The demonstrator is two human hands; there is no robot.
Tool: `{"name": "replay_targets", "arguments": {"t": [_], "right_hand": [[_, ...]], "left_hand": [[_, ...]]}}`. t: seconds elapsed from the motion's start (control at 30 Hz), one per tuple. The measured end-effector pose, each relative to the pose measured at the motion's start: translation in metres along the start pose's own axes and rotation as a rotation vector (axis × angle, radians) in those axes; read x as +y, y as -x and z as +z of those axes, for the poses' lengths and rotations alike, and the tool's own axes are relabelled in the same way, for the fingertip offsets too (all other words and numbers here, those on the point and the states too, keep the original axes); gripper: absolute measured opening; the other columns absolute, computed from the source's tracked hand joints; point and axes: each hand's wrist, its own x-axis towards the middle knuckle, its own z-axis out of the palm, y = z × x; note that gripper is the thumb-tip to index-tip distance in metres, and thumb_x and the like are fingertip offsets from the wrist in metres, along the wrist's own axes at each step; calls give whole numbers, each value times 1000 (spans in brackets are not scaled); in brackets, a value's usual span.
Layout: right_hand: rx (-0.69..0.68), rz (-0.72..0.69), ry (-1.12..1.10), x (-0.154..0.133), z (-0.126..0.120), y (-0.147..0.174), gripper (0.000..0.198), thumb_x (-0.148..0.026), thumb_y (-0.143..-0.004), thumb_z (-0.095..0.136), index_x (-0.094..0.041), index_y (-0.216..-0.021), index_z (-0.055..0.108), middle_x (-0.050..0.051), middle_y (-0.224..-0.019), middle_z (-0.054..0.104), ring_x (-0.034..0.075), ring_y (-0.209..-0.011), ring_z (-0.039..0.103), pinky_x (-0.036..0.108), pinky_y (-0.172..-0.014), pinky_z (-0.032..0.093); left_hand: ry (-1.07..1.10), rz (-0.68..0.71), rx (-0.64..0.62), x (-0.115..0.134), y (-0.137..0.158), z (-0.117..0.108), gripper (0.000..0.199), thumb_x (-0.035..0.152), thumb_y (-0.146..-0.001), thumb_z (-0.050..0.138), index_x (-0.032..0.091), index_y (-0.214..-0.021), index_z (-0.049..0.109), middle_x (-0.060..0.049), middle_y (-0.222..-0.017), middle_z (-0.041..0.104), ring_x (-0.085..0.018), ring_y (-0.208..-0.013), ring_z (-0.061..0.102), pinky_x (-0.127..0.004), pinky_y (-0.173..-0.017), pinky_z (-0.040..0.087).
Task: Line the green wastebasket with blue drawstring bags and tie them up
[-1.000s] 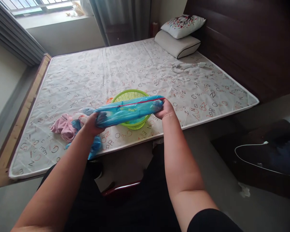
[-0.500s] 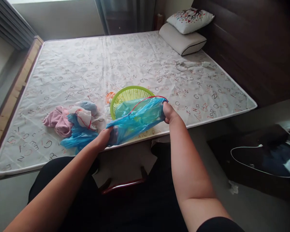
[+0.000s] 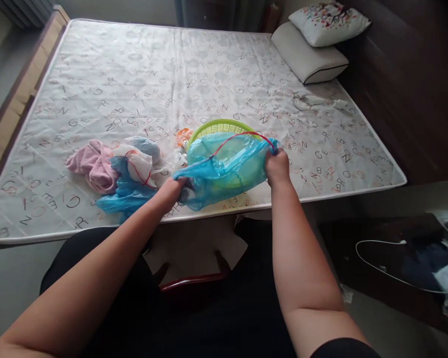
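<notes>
A translucent blue plastic bag (image 3: 227,166) with a red drawstring (image 3: 242,134) is stretched between my two hands. My left hand (image 3: 174,191) grips its left end and my right hand (image 3: 277,165) its upper right corner; both are closed on the plastic. Behind the bag, and partly seen through it, is a yellow-green plastic basket (image 3: 224,124) on the mattress. Left of my left hand lies another blue plastic bag (image 3: 125,196), crumpled, with a red string. Against it rest a pink cloth (image 3: 95,166), a white plastic bag (image 3: 136,161) and a grey-blue bundle (image 3: 144,146).
The letter-printed mattress (image 3: 134,94) spreads ahead. An orange-and-white wrapper (image 3: 182,136) is beside the basket. Two pillows (image 3: 313,54) are stacked at the far right, near a cable (image 3: 302,102). A dark low surface with a white cord (image 3: 373,266) is at lower right.
The view has shifted, so the mattress edge and pillows sit differently. Both hands still hold the blue bag; it now spreads taller, covering more of the basket.
</notes>
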Motion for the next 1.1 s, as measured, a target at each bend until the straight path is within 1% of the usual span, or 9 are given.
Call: {"name": "replay_targets", "arguments": {"t": [0.17,0.33,0.47,0.6,0.7,0.8,0.93,1.0,1.1], "right_hand": [[-208,74,-113,-15,9,5,19,-37,-79,66,-20,-88,64,-3,-73,62,16,-68,55,29,-68,47],[-303,35,66,-26,15,16,20,-37,-77,66,-19,-87,67,-1,-73,66,16,-69,58,27,-63,42],[-384,26,110,-39,16,28,16,-33,-79,64,-19,-86,67,-2,-71,65,15,-67,57,25,-61,41],[-563,67,159,-60,14,46,15,-29,-79,68,-18,-88,71,0,-75,68,15,-68,58,25,-59,43],[-825,136,159,-72,14,59,19,-31,-81,74,-18,-95,75,4,-84,75,17,-72,63,25,-63,49],[-1028,192,81,-76,21,64,27,-36,-83,79,-19,-103,77,7,-97,79,19,-80,68,26,-70,55],[-890,66,20,-72,38,59,35,-42,-85,79,-19,-111,74,7,-104,79,20,-86,69,27,-72,54],[-764,-47,35,-72,46,56,37,-44,-86,77,-19,-113,72,7,-105,77,20,-87,67,28,-72,53],[-617,-172,56,-75,53,55,40,-42,-86,75,-21,-119,70,8,-114,75,20,-90,67,31,-77,53]], "left_hand": [[15,97,188,16,-13,-31,40,35,-65,78,18,-98,66,-2,-80,67,-18,-71,62,-28,-65,51],[-212,242,177,26,-16,-61,73,24,-63,84,19,-133,63,-13,-126,72,-27,-107,70,-36,-92,58],[-224,395,135,27,-15,-74,77,20,-67,76,21,-142,59,-17,-145,64,-30,-124,67,-42,-102,57],[-112,306,118,31,-9,-83,69,26,-72,68,19,-140,65,-15,-137,70,-31,-114,70,-41,-93,60],[-105,240,150,33,-6,-90,62,33,-73,70,16,-132,73,-11,-120,76,-30,-107,70,-41,-94,59],[-195,273,173,30,-6,-97,52,42,-75,76,14,-118,79,-10,-111,78,-29,-105,70,-39,-98,55],[-273,358,179,30,-2,-97,49,48,-84,75,14,-118,76,-13,-111,78,-28,-105,72,-40,-99,56],[-319,446,164,35,7,-95,50,50,-88,73,16,-124,73,-15,-123,75,-31,-118,69,-42,-105,56],[-545,568,-19,45,22,-94,42,50,-85,79,22,-117,77,-13,-155,60,-36,-148,52,-52,-125,41]]}}
